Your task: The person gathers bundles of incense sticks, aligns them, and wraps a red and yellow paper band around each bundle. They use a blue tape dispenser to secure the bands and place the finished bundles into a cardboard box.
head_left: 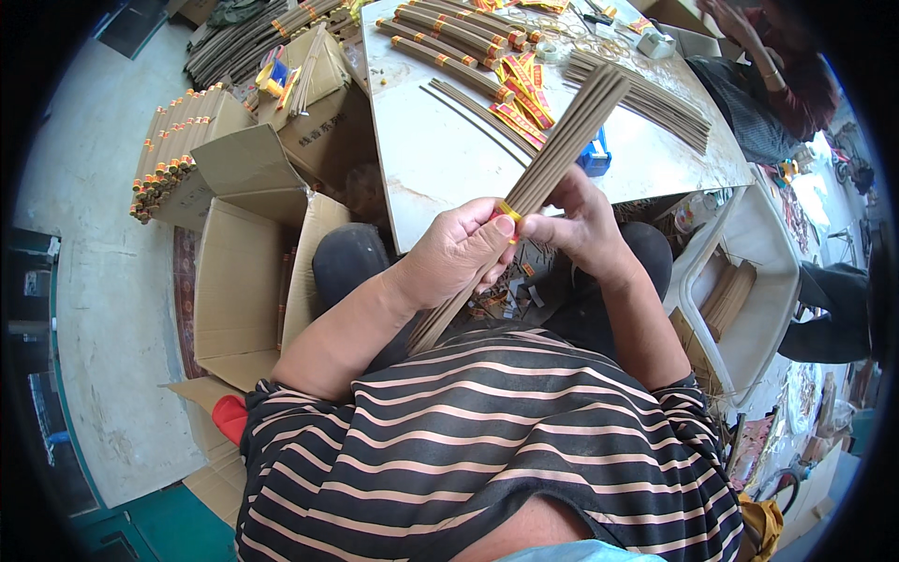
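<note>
A bundle of thin brown incense sticks (573,131) slants across my lap, its upper end over the table's near edge. My left hand (448,251) is wrapped round its middle, the thumb pressing on a red and yellow paper band (508,214). On the other side my right hand (588,230) has its thumb at the band and its fingers behind the sticks, partly hidden. Just beyond it stands a blue tape dispenser (596,155). Red and yellow paper labels (523,92) lie on the table beside a few loose sticks (482,114).
Banded bundles (440,39) lie at the table's (412,178) back left, loose sticks (655,105) at its right. An open cardboard box (239,281) stands left, near stacked bundles (173,140). A white bin (749,300) is at right. Another person (777,84) sits at far right.
</note>
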{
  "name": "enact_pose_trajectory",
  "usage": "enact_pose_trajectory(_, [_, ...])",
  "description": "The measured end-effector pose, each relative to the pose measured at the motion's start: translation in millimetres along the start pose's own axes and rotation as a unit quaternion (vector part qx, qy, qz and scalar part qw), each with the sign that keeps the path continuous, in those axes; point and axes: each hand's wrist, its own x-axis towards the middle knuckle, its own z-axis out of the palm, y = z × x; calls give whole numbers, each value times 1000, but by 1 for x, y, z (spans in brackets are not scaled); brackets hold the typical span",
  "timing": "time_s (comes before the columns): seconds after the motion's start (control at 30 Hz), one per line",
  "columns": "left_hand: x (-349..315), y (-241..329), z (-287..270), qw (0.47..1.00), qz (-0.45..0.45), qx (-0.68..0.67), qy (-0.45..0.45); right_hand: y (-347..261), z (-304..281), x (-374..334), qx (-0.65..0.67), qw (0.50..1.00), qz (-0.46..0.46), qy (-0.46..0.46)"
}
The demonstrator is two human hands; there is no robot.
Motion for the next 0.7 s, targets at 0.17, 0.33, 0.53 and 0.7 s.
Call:
enact_pose_trajectory(0.17, [2, -6, 2, 999, -6, 10, -36, -22, 24, 24, 399, 910, -1, 114])
enact_pose_trajectory(0.33, [9, -3, -2, 972, 16, 232, 14, -21, 33, 28, 398, 896, -30, 197])
enact_pose_trajectory(0.53, [13, -18, 1, 959, 70, 271, 45, -18, 40, 24, 346, 902, -31, 256])
enact_pose_trajectory(0.7, [12, -21, 8, 963, 47, 257, 61, -18, 42, 23, 312, 901, -4, 301])
